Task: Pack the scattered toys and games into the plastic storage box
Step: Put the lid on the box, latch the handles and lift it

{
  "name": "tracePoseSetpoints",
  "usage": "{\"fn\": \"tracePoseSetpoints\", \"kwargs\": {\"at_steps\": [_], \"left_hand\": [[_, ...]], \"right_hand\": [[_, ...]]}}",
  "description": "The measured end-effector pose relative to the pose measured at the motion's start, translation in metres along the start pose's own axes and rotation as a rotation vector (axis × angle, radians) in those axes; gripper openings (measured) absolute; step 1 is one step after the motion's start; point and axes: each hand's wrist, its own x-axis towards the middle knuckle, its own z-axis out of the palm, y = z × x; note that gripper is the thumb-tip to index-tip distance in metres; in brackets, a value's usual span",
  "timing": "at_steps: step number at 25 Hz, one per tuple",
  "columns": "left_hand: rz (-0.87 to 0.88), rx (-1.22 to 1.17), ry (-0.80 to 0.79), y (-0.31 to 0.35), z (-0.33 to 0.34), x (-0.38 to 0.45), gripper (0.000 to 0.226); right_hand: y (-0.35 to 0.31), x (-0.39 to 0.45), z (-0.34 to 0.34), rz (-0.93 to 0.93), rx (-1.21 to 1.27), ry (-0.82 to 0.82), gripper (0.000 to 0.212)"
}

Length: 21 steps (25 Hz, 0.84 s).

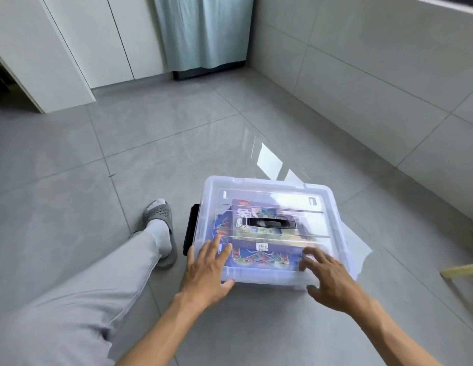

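Observation:
A clear plastic storage box [333, 207] stands on the grey tiled floor with its see-through lid [269, 191] on top. A black handle [269, 223] sits in the lid's middle and a black latch [191, 228] on the left side. Through the lid I see colourful purple and blue game boxes [259, 256] lying flat inside. My left hand [206, 273] lies flat on the lid's near left corner, fingers spread. My right hand [328, 278] hovers over or touches the near right corner, fingers apart. Neither hand holds anything.
My left leg in grey trousers stretches out on the left, its foot in a white sock and grey slipper [161, 231]. White cabinets [79, 43] and a pale curtain [203, 30] stand at the back, a tiled wall [375, 75] on the right. Wooden furniture legs [460, 270] poke in at the right edge.

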Motion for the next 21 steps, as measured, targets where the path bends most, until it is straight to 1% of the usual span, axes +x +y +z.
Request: {"fn": "tracePoseSetpoints", "kwargs": {"at_steps": [2, 3, 5, 6, 8, 9, 10, 11, 12, 13, 14, 15, 16, 17, 18, 19, 20, 21], "left_hand": [[-0.013, 0.016, -0.007, 0.002, -0.004, 0.003, 0.086], [-0.003, 0.013, -0.006, 0.002, -0.007, 0.006, 0.086], [0.014, -0.019, -0.015, -0.002, -0.012, 0.011, 0.085], [0.025, -0.021, -0.035, -0.005, -0.010, 0.012, 0.085], [0.034, -0.007, -0.073, -0.006, -0.011, 0.011, 0.080], [0.033, -0.056, -0.035, -0.005, -0.014, 0.012, 0.074], [-0.008, -0.182, 0.061, -0.005, -0.019, 0.014, 0.066], [-0.116, -0.376, 0.200, -0.009, -0.025, 0.018, 0.059], [-0.277, -0.553, 0.348, -0.016, -0.026, 0.026, 0.054], [-0.474, -0.728, 0.420, -0.029, -0.022, 0.037, 0.056], [-0.676, -0.902, 0.358, -0.041, -0.017, 0.045, 0.071], [-0.816, -1.110, 0.234, -0.051, -0.007, 0.052, 0.094], [-0.883, -1.273, 0.119, -0.059, 0.003, 0.056, 0.111], [-0.887, -1.365, 0.046, -0.063, 0.007, 0.060, 0.107], [-0.856, -1.377, 0.080, -0.062, 0.007, 0.062, 0.087], [-0.815, -1.297, 0.136, -0.060, 0.002, 0.063, 0.066], [-0.752, -1.177, 0.198, -0.055, -0.005, 0.062, 0.056], [-0.685, -1.040, 0.250, -0.051, -0.008, 0.063, 0.054]], "right_hand": [[-0.008, 0.012, -0.021, 0.074, 0.171, -0.065, 0.040], [-0.011, 0.021, -0.030, 0.116, 0.184, -0.050, 0.045], [-0.022, 0.040, -0.035, 0.166, 0.093, 0.034, 0.063], [-0.031, 0.048, -0.029, 0.177, 0.063, 0.035, 0.072], [-0.045, 0.057, -0.005, 0.213, 0.054, -0.058, 0.081], [-0.045, 0.059, 0.003, 0.235, 0.048, -0.093, 0.083], [-0.043, 0.060, 0.005, 0.238, 0.039, -0.113, 0.083], [-0.042, 0.060, 0.004, 0.230, 0.033, -0.117, 0.083], [-0.041, 0.060, 0.001, 0.229, 0.036, -0.105, 0.084], [-0.038, 0.060, -0.002, 0.232, 0.040, -0.091, 0.084], [-0.038, 0.060, -0.002, 0.232, 0.042, -0.086, 0.084], [-0.038, 0.061, -0.001, 0.233, 0.044, -0.084, 0.084], [-0.038, 0.062, 0.002, 0.232, 0.039, -0.083, 0.083], [-0.038, 0.062, 0.005, 0.230, 0.031, -0.081, 0.083], [-0.039, 0.062, 0.005, 0.234, 0.029, -0.080, 0.083], [-0.040, 0.061, 0.004, 0.240, 0.033, -0.077, 0.083], [-0.040, 0.061, 0.002, 0.238, 0.033, -0.067, 0.083], [-0.039, 0.060, 0.000, 0.233, 0.030, -0.063, 0.083]]}}
